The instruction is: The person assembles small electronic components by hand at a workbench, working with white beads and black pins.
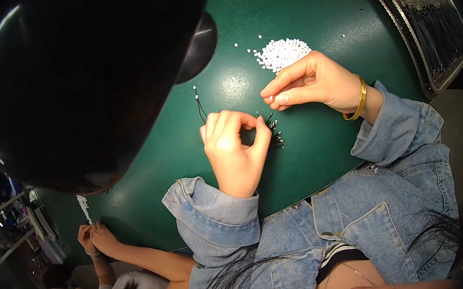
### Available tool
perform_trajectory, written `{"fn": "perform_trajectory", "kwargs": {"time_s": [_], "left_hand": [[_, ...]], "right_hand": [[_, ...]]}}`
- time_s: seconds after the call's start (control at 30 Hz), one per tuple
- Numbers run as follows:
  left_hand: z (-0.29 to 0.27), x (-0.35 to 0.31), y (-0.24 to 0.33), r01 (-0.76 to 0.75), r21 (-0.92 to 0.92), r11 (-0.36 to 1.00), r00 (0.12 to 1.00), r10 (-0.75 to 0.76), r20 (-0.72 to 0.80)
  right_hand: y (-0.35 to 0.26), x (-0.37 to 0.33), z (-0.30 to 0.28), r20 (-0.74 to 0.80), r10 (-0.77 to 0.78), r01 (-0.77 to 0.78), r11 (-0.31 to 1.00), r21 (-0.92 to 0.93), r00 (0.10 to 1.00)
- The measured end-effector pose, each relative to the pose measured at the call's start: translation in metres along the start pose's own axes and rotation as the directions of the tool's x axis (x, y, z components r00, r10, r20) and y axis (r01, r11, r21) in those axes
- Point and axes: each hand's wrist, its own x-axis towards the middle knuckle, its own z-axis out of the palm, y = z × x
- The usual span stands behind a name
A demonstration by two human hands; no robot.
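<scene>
My left hand point(234, 154) is closed in a pinch over the green table, with thin black wires point(200, 109) in its fingers. At the far end of these wires, left of the hand, sit small white connector housings point(196, 96). On its other side, short wire ends with shiny tips point(277, 134) stick out in a bunch. My right hand point(316, 83), with a gold bangle at the wrist, pinches a tiny white housing point(272, 97) between thumb and forefinger. Just beyond it lies a heap of white housings point(285, 53), its near edge partly hidden by this hand.
A large black rounded object point(80, 88) blocks the upper left, beside a dark round base point(202, 47). A rack with many dark wires point(425, 2) stands at the right. Loose housings point(236, 45) lie near the heap. Another person's hands point(99, 237) work at lower left by white pieces point(84, 207).
</scene>
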Motion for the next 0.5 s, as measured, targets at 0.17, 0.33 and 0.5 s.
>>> {"fn": "perform_trajectory", "kwargs": {"time_s": [0.17, 0.33, 0.5], "left_hand": [[-0.015, 0.003, 0.000, 0.446, -0.691, 0.568, 0.895, -0.264, 0.360], [-0.017, 0.002, -0.003, 0.538, -0.806, 0.248, 0.842, -0.210, 0.497], [-0.014, 0.002, 0.003, 0.503, -0.826, 0.254, 0.859, -0.247, 0.448]], "right_hand": [[0.001, -0.001, 0.001, 0.078, -0.016, 0.017, 1.000, -0.007, 0.997], [0.000, -0.003, 0.004, 0.085, 0.082, -0.086, 0.996, 0.038, 0.993], [0.004, -0.004, 0.006, 0.093, 0.001, -0.008, 0.997, 0.082, 0.996]]}}
